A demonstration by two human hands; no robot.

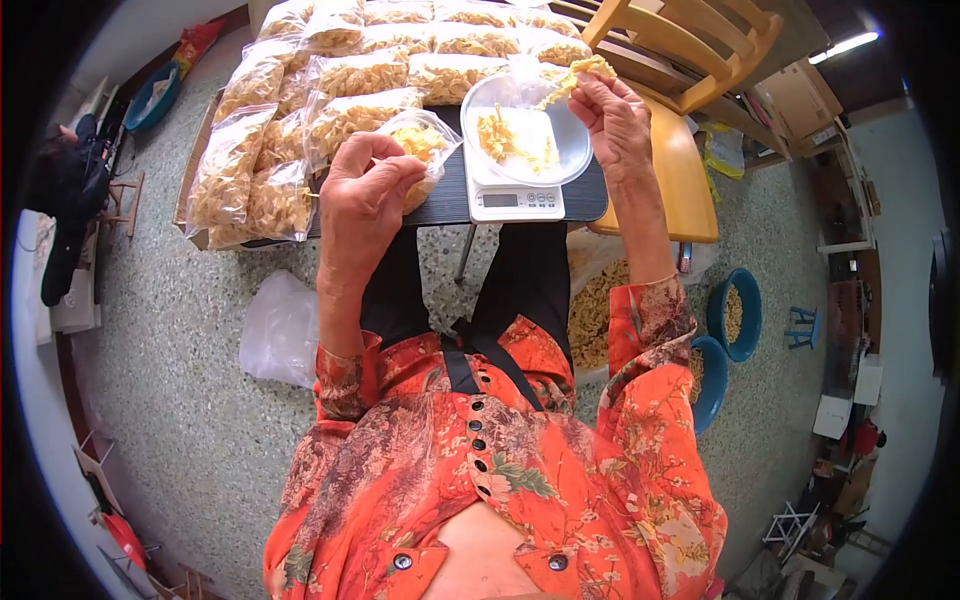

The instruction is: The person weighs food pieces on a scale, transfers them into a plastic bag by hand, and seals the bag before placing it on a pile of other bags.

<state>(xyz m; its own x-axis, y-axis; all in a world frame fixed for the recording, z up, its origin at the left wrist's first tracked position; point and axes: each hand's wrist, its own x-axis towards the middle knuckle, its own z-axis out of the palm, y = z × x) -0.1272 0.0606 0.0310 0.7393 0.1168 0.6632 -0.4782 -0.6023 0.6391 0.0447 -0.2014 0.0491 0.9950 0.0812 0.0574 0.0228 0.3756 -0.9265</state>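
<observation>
My left hand (362,195) is closed in a pinch at the near side of an open clear plastic bag (440,150); yellowish dried flakes show inside its mouth. My fingers partly cover the bag. In my right hand (615,125), the fingertips pinch a crinkled yellow dried piece (590,70), held above the right rim of a translucent bowl (573,150). The bowl rests on a white kitchen scale (515,204) at the table's front edge. Several yellow dried pieces (495,135) lie in the bowl. The scale's display is too small to read.
Filled clear bags (245,165) crowd the dark table (450,205) at left and back. A wooden chair (665,190) stands close on the right. Below are a large bag of dried pieces (590,325), blue basins (738,310) and a white plastic bag (280,330). Someone in dark clothes (75,190) is far left.
</observation>
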